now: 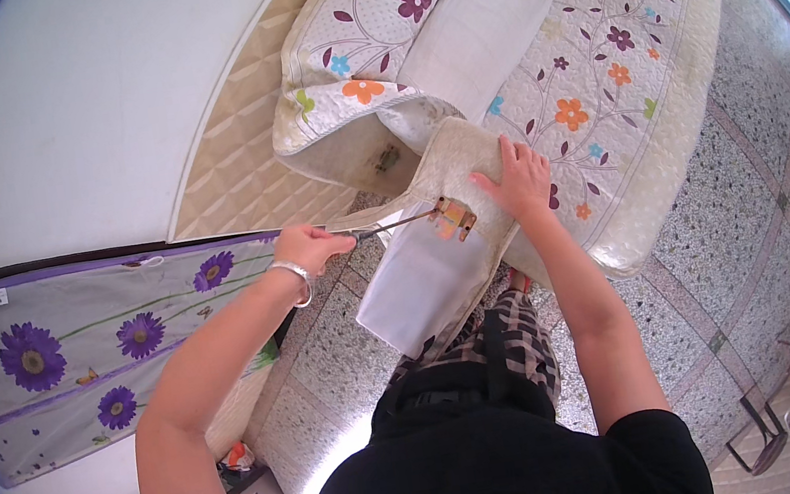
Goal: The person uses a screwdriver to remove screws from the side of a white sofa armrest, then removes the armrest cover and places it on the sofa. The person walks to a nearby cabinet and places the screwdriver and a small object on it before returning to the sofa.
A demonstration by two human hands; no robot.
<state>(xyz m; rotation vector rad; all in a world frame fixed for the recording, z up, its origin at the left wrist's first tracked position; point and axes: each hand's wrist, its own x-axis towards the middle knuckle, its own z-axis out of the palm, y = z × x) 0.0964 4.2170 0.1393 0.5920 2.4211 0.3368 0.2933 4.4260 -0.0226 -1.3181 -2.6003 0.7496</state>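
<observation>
My left hand (310, 249) is closed around the handle of a screwdriver (399, 223), its thin dark shaft pointing right. The tip meets the edge of a rusty, brass-coloured metal plate (455, 218) fixed to a cream padded sofa part (456, 160). My right hand (522, 179) lies on the padded part just right of the plate, fingers stretched out and thumb apart, holding nothing. Below the plate is a smooth whitish panel (431, 287). Whether the tip sits in a screw is too small to tell.
A cream sofa with flowered quilted covers (605, 86) stands ahead and to the right, bearing a long white cushion (485, 27). A purple-flowered cloth cover (125, 335) is at left. Speckled stone floor (690, 337) lies around. A dark metal-framed object (767, 437) is at lower right.
</observation>
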